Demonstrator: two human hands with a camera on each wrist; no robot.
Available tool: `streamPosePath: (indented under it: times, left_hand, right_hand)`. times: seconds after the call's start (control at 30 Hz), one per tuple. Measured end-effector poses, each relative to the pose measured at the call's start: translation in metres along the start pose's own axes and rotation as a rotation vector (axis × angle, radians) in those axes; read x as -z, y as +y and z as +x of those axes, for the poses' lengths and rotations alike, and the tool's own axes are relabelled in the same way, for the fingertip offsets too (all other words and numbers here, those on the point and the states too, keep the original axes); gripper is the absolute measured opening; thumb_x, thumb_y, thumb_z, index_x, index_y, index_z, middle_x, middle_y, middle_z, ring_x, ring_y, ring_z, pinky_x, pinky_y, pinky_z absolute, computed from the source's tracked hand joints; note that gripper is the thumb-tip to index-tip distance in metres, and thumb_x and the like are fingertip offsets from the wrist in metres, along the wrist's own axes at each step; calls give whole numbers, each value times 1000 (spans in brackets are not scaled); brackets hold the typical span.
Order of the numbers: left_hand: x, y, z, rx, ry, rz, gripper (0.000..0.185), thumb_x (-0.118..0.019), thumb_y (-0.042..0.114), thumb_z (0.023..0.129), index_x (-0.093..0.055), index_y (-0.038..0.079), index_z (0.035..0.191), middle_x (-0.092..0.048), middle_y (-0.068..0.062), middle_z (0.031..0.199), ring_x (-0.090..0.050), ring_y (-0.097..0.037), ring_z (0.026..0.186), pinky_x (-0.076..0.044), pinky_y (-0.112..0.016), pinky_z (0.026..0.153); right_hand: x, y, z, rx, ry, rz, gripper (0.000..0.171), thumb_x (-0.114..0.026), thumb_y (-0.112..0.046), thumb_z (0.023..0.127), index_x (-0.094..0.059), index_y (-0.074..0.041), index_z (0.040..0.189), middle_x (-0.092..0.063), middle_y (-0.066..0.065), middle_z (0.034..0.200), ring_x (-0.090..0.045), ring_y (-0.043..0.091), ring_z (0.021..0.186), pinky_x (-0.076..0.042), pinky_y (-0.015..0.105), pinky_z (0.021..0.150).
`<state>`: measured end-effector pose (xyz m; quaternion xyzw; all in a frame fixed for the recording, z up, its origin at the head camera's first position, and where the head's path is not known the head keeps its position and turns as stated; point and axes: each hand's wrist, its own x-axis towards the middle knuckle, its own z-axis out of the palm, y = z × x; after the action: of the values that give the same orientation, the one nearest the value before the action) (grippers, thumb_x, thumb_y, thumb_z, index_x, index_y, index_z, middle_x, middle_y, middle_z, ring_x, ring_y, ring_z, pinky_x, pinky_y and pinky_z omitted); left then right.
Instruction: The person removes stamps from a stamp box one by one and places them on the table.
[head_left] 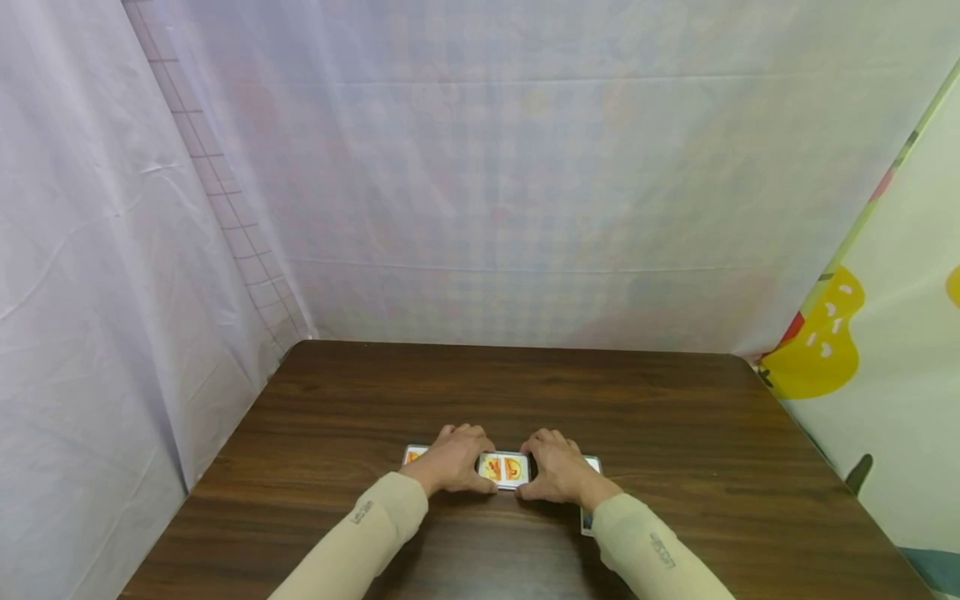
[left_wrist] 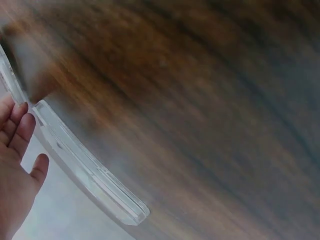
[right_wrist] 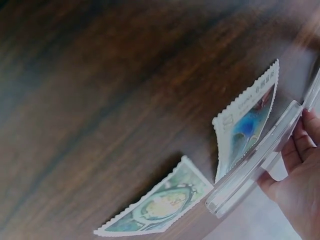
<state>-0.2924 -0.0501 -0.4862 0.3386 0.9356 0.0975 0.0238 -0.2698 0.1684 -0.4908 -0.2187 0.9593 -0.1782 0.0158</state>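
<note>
A small clear plastic case (head_left: 504, 470) with two orange-and-yellow pictures side by side lies between both hands in the head view. My left hand (head_left: 454, 460) holds its left end, fingers along the far edge and thumb at the near edge. At its right end my right hand (head_left: 557, 467) holds it the same way. Another clear case (left_wrist: 95, 170) sits beside the left hand, partly covered by it in the head view. Beside the right hand is a third clear case (right_wrist: 255, 160), next to two serrated-edged stamps, one with blue (right_wrist: 245, 125) and one greenish (right_wrist: 160, 205).
A dark brown wooden table (head_left: 525, 383) carries everything. White curtains (head_left: 510, 192) hang behind it and along the left. A pale sheet with a yellow shape (head_left: 817, 358) hangs on the right.
</note>
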Motion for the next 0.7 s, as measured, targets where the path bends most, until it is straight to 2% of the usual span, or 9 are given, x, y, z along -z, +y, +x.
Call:
streamPosePath:
  times: [0.37,0.7]
  left_hand:
    - [0,1,0,-5,37,7,56,-81,52,72,-68,17,114,-59,7,106,-52,-12,100,-38,-41,95]
    - [1,1,-1,-15,17,11,53,-80,52,74,-69,18,114,-59,7,104,-51,-11,97,-38,-41,95]
  right_hand:
    - [0,1,2,-6,4,-3,54,-86,-38,67,-65,-8,107,-58,6,115,-51,29,111,-39,56,97]
    - [0,1,3,-5,-2,0,54,-86,-37,66,-65,-8,106,-58,7,115,-51,30,111,-39,56,97]
